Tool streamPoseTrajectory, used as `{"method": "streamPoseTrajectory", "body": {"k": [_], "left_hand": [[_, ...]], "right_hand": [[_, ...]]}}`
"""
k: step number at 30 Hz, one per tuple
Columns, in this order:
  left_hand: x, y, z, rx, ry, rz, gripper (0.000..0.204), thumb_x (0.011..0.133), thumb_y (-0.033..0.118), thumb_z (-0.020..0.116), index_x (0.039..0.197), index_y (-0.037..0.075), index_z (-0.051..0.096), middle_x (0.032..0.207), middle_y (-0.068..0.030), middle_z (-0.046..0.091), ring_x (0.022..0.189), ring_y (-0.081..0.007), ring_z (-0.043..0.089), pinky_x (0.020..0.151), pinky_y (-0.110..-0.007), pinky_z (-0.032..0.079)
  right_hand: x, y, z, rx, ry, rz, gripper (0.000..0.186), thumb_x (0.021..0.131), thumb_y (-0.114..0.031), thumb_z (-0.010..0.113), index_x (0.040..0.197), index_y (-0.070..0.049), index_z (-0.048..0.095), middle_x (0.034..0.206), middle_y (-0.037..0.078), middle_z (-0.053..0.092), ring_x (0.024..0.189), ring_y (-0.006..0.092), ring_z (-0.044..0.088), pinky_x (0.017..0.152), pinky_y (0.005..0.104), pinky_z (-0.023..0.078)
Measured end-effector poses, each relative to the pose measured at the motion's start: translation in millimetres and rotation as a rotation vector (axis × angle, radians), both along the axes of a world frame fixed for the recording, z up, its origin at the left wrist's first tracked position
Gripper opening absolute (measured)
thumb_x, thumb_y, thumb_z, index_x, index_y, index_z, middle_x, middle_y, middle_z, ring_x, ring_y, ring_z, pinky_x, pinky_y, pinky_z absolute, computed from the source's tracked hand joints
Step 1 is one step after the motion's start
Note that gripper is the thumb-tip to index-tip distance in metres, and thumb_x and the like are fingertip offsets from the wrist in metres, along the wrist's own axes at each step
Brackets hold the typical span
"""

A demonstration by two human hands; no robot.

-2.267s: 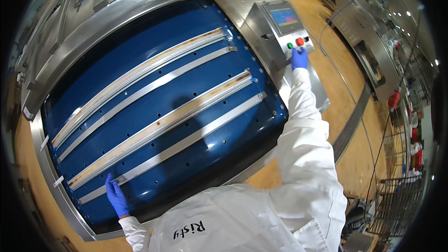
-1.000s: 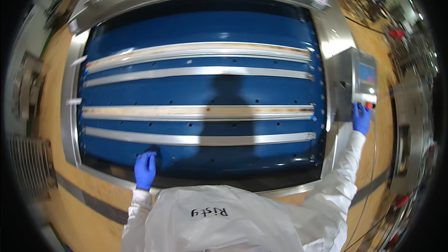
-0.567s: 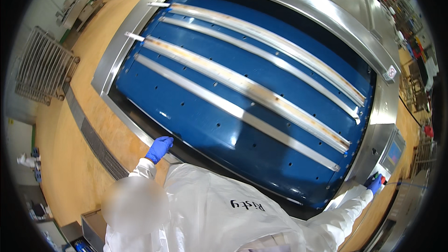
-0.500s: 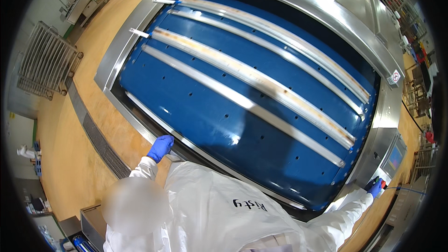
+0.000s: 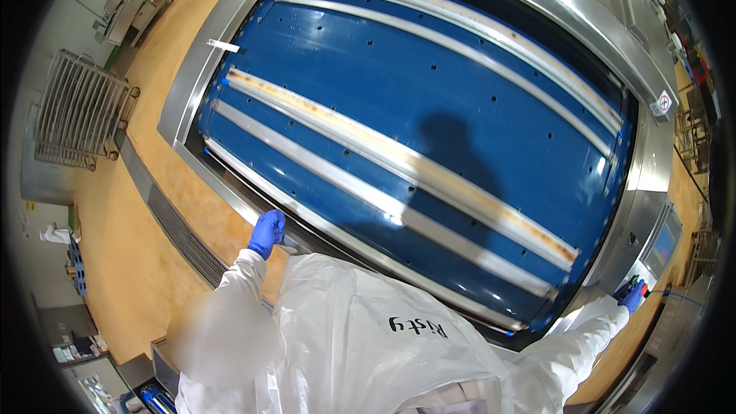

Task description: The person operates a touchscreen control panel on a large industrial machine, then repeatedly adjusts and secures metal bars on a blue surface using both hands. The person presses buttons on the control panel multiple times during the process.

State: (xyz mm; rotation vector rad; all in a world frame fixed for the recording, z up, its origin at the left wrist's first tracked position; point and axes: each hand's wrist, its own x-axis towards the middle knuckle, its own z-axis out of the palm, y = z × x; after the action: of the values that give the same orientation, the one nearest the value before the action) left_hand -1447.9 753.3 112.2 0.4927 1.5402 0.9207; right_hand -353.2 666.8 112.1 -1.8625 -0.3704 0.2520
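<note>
A wide blue bed with small holes [image 5: 468, 92] lies in a steel frame [image 5: 187, 115]. Across it run two pairs of long bars: a far pair [image 5: 448, 15] and a near pair [image 5: 322, 115], each with a brown-stained bar and a plain silver one. My left gloved hand [image 5: 266, 231] is closed at the front rim, low left; what it grips, if anything, is hidden. My right gloved hand [image 5: 632, 296] is on the red and green buttons below the screen of the control box [image 5: 652, 222], at the right; its fingers are too small to read.
A wire rack trolley [image 5: 80, 107] stands on the tan floor at left, beside a drain grate [image 5: 184, 238]. A steel unit [image 5: 134, 8] stands farther back. Steel equipment [image 5: 675, 330] and racks line the right side. A blurred patch covers my left shoulder area.
The view has swung round since the oldest frame. Lately the two bar pairs have moved apart, the near one toward me. My left hand has moved from over the bed to the rim.
</note>
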Motion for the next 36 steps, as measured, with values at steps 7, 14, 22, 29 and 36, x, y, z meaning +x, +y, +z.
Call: {"method": "streamPoseTrajectory", "body": {"k": [7, 14, 22, 29, 36], "left_hand": [[-1.6, -1.7, 4.8, -0.017, 0.013, -0.007, 0.023, 0.092, 0.02, 0.048, 0.07, 0.014, 0.046, 0.054, 0.0055, 0.03, 0.043, -0.0066, 0.027, 0.041, -0.025, 0.019], [-4.9, -6.3, -9.2, -0.004, 0.046, 0.014, 0.024, 0.094, 0.024, 0.048, 0.071, 0.016, 0.047, 0.054, 0.0056, 0.031, 0.043, -0.0069, 0.027, 0.041, -0.025, 0.021], [-10.5, -6.1, -10.9, -0.01, 0.08, -0.004, 0.026, 0.094, 0.025, 0.049, 0.07, 0.015, 0.046, 0.053, 0.0051, 0.031, 0.043, -0.0068, 0.027, 0.041, -0.025, 0.02], [-9.8, -4.9, -12.7, -0.041, 0.107, -0.003, 0.028, 0.094, 0.029, 0.05, 0.069, 0.018, 0.043, 0.054, 0.0062, 0.028, 0.044, -0.0065, 0.026, 0.041, -0.025, 0.019], [-9.6, -4.1, -25.4, -0.026, 0.134, 0.011, 0.03, 0.094, 0.032, 0.05, 0.068, 0.018, 0.044, 0.054, 0.0066, 0.028, 0.044, -0.006, 0.025, 0.041, -0.025, 0.017]], "right_hand": [[-4.1, 5.0, -6.8, -0.133, 0.026, -0.063, 0.057, 0.091, -0.061, 0.057, 0.127, -0.017, 0.057, 0.098, 0.003, 0.06, 0.082, 0.0149, 0.049, 0.073, 0.0319, 0.04], [-11.5, 7.3, 6.4, -0.008, 0.032, -0.006, 0.028, 0.093, -0.051, 0.061, 0.103, -0.025, 0.056, 0.071, -0.008, 0.045, 0.055, 0.0046, 0.033, 0.049, 0.0236, 0.025], [-11.7, 1.9, -2.7, 0.045, 0.192, -0.064, 0.033, 0.096, -0.043, 0.056, 0.07, -0.026, 0.044, 0.054, -0.009, 0.035, 0.04, 0.0066, 0.033, 0.037, 0.0243, 0.022], [-54.0, 3.9, 26.3, 0.006, 0.152, -0.3, 0.025, 0.093, -0.042, 0.059, 0.079, -0.022, 0.053, 0.063, -0.007, 0.042, 0.051, 0.0072, 0.04, 0.041, 0.0246, 0.028], [-30.8, 3.7, 106.1, 0.271, -0.138, -0.252, 0.016, 0.092, -0.031, 0.058, 0.099, -0.016, 0.06, 0.085, -0.004, 0.052, 0.058, 0.0092, 0.042, 0.049, 0.0247, 0.032]]}}
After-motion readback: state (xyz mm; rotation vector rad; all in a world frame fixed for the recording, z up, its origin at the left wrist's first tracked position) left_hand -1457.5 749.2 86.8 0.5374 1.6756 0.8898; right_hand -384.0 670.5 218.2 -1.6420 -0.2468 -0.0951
